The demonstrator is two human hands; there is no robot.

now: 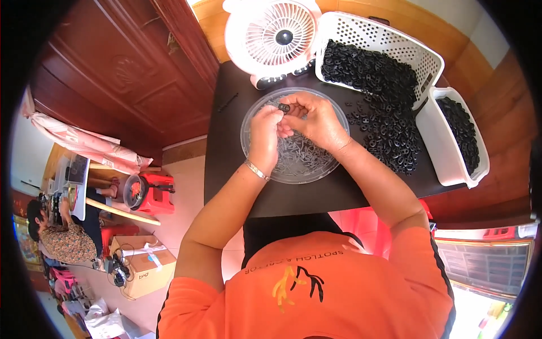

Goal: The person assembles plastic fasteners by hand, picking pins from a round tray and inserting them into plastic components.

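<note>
Above a round clear tub (248, 152) of small grey pin-like pieces (307, 158), my two hands meet. My left hand (265, 133) pinches a small black plastic part (284, 107) with rounded ends. The fingertips of my right hand (319, 120) close in on the same part from the right, thumb and forefinger bent together; whether they hold a pin as well is hidden. To the right of the tub, many loose black parts (389, 135) lie spread over the dark table (237, 192).
A white perforated basket (423, 53) of black parts lies tipped at the back right, beside a white bin (443, 152) of more. A white fan (271, 37) stands behind the tub. At far left a person (68, 240) works at another table, near a cardboard box (149, 271).
</note>
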